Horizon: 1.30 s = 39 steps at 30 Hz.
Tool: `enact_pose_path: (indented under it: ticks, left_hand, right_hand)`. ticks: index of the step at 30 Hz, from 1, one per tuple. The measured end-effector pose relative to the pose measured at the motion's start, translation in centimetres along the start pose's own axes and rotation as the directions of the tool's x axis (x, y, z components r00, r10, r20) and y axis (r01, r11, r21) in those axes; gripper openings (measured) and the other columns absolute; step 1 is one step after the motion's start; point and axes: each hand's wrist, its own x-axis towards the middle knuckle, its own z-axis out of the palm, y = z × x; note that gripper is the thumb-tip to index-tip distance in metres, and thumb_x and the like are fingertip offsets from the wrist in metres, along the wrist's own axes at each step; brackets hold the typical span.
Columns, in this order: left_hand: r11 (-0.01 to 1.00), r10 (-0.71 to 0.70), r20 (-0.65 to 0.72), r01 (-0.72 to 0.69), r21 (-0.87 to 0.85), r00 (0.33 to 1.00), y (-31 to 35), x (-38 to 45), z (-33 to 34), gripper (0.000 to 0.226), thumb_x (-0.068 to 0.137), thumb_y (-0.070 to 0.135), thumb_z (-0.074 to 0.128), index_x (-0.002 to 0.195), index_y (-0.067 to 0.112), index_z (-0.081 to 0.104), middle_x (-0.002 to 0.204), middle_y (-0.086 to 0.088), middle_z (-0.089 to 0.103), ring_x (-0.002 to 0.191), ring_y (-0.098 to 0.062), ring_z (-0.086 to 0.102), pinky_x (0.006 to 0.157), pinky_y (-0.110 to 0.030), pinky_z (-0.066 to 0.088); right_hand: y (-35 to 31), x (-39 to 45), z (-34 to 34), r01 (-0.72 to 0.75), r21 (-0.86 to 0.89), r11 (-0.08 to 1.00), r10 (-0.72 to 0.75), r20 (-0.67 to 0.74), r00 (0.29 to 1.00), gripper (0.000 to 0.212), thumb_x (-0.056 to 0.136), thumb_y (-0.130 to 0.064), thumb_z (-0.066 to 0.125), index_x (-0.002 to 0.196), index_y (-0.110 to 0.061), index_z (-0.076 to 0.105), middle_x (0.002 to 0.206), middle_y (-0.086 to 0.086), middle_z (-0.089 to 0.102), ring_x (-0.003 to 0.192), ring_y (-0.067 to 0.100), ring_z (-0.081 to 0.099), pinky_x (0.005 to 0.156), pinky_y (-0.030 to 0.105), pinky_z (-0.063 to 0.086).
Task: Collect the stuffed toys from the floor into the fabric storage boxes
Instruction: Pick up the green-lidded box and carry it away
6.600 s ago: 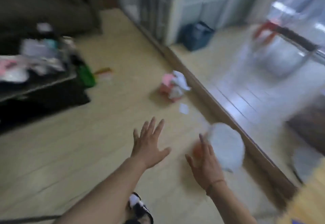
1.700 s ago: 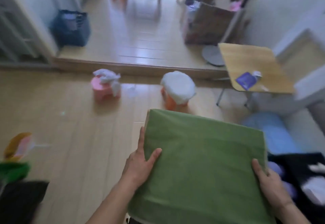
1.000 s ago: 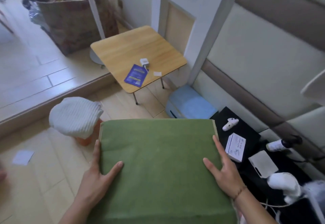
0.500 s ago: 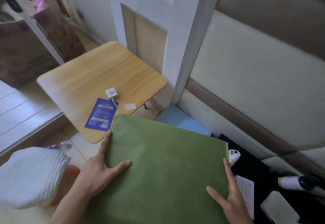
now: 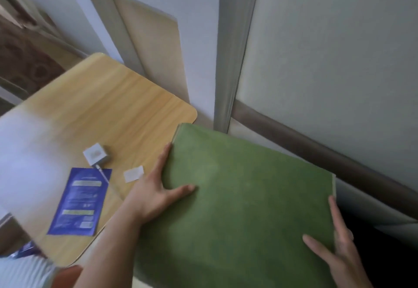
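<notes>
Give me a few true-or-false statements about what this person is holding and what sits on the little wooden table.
1. Both hands hold a flat green fabric piece. True: the left hand and right hand grip opposite edges of the green fabric piece.
2. A blue leaflet lies on the wooden table. True: the blue leaflet lies flat on the wooden table.
3. A red mug stands on the table. False: only the leaflet, a small white charger and a white paper scrap show there.
4. A stuffed toy rests on the green piece. False: its top is bare.
5. The right hand is empty. False: it grips the green piece.
</notes>
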Motion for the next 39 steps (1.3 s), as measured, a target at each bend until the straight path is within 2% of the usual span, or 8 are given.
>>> enact_pose_path:
  ticks: [5,12,15,19,24,30,35,39]
  left_hand:
    - [0.999,0.039,0.039,-0.038,-0.026,0.998,-0.4,9.1,3.2,0.115,0.049,0.077,0.065,0.146,0.057,0.006,0.153,0.014,0.032,0.136,-0.01,0.036,0.107,-0.02,0.026]
    - [0.867,-0.021,-0.151,0.093,0.489,0.988,-4.3,15.1,12.8,0.085,0.082,0.079,0.029,0.152,0.04,0.0,0.164,-0.002,0.001,0.145,-0.034,0.023,0.117,-0.055,0.019]
    - [0.828,0.157,-0.249,0.01,0.56,0.956,-3.1,13.1,13.8,0.076,0.089,0.071,0.023,0.153,0.036,0.007,0.163,0.0,-0.012,0.15,-0.031,-0.008,0.117,-0.059,-0.008]
    - [0.536,0.532,0.183,-0.497,0.682,0.826,-2.2,8.5,16.4,0.079,0.085,0.076,0.028,0.153,0.037,0.017,0.164,-0.001,0.005,0.15,-0.035,0.001,0.11,-0.071,0.008]
    - [0.413,0.488,0.366,-0.579,0.703,0.792,-4.6,8.9,18.0,0.089,0.079,0.085,0.028,0.153,0.036,0.018,0.163,0.0,0.01,0.149,-0.039,0.004,0.107,-0.074,0.01]
    - [0.421,0.185,0.446,-0.481,0.769,0.876,-4.6,10.3,21.0,0.092,0.078,0.085,0.022,0.144,0.043,-0.026,0.152,0.004,-0.04,0.138,-0.032,-0.039,0.107,-0.07,-0.011]
    - [0.466,0.183,0.439,-0.471,0.749,0.88,-2.2,8.1,19.4,0.09,0.083,0.079,0.027,0.146,0.041,-0.025,0.151,0.004,-0.041,0.138,-0.033,-0.039,0.108,-0.069,-0.013]
    - [0.527,0.13,0.456,-0.451,0.72,0.88,-2.2,2.1,17.7,0.081,0.092,0.064,0.034,0.152,0.035,-0.013,0.157,-0.002,-0.033,0.141,-0.034,-0.033,0.112,-0.066,-0.011]
  right_hand:
    - [4.2,5.8,-0.1,-0.006,0.024,1.0,0.006,-0.021,1.0,0.115,0.045,-0.056,0.087,0.142,-0.053,0.025,0.137,-0.026,0.049,0.121,-0.006,0.051,0.099,0.017,0.042]
    - [10.4,9.9,1.5,-0.116,-0.345,0.931,0.091,-0.088,0.992,0.09,0.082,-0.038,0.065,0.149,-0.04,0.005,0.152,-0.005,0.025,0.137,0.019,0.034,0.107,0.027,0.029]
    - [9.3,8.9,3.5,-0.101,-0.697,0.71,-0.132,-0.272,0.953,0.071,0.086,-0.057,0.052,0.148,-0.034,0.023,0.159,0.009,0.003,0.144,0.035,0.012,0.113,0.053,0.023]
    - [7.9,6.1,7.6,0.228,-0.913,0.338,-0.295,0.128,0.947,0.081,0.074,-0.077,0.042,0.144,-0.037,0.033,0.157,0.013,0.018,0.144,0.041,0.009,0.107,0.068,0.006]
    - [11.9,6.3,9.4,0.403,-0.913,0.064,-0.136,0.393,0.91,0.094,0.067,-0.081,0.043,0.147,-0.037,0.021,0.159,0.008,0.014,0.143,0.043,0.016,0.1,0.076,0.015]
    - [14.0,8.0,9.6,0.361,-0.933,0.003,0.042,0.361,0.932,0.101,0.064,-0.083,0.044,0.148,-0.036,0.016,0.16,0.007,0.01,0.145,0.042,0.006,0.104,0.074,0.007]
    - [11.0,6.5,9.0,0.362,-0.93,0.067,0.131,0.368,0.921,0.115,0.05,-0.072,0.069,0.147,-0.034,0.02,0.159,0.009,0.013,0.143,0.044,0.012,0.101,0.073,0.018]
    - [6.4,3.1,8.1,0.552,-0.834,0.004,0.465,0.49,0.737,0.086,0.079,-0.057,0.056,0.147,-0.04,0.006,0.153,-0.002,-0.032,0.141,0.039,-0.025,0.109,0.063,0.007]
